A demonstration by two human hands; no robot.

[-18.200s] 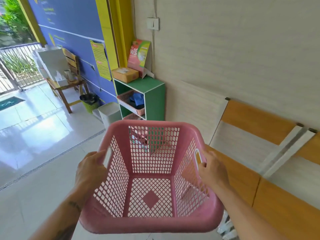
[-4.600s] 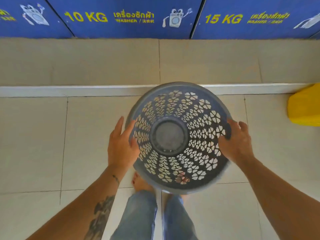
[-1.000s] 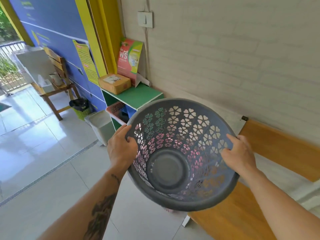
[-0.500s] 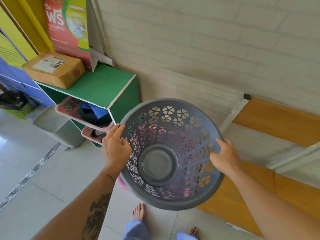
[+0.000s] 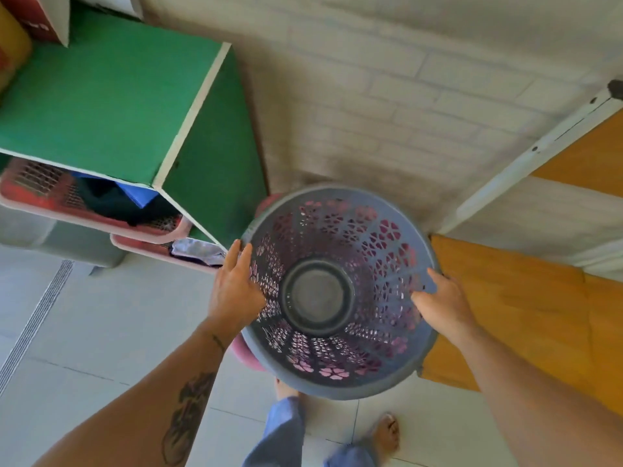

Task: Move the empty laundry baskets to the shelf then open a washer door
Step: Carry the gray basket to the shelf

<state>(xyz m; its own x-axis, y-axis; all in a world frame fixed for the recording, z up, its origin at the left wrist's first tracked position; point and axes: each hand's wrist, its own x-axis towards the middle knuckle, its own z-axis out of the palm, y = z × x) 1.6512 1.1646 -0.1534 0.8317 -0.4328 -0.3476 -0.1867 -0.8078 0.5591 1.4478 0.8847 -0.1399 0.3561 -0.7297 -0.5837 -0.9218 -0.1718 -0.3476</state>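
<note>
A round grey laundry basket point(image 5: 340, 379) with flower-shaped holes is empty, its mouth facing up at me. My left hand point(image 5: 236, 291) grips its left rim and my right hand point(image 5: 441, 305) grips its right rim. Beneath it sits the pink laundry basket point(image 5: 244, 357), showing as pink through the holes and at the left edge. Both stand just right of the green shelf point(image 5: 111, 106), close to the white brick wall. No washer is in view.
Two pink baskets with clothes point(image 5: 77, 203) fill the shelf's compartments. An orange wooden bench point(image 5: 526, 298) with a white frame lies to the right. A grey bin point(image 5: 57, 241) stands left of the shelf. My bare feet point(image 5: 387, 433) are on the tiled floor.
I have stepped closer and lowered the grey basket down over the pink basket beside the shelf. My view has tilted further down. Both hands kept their hold on the rim.
</note>
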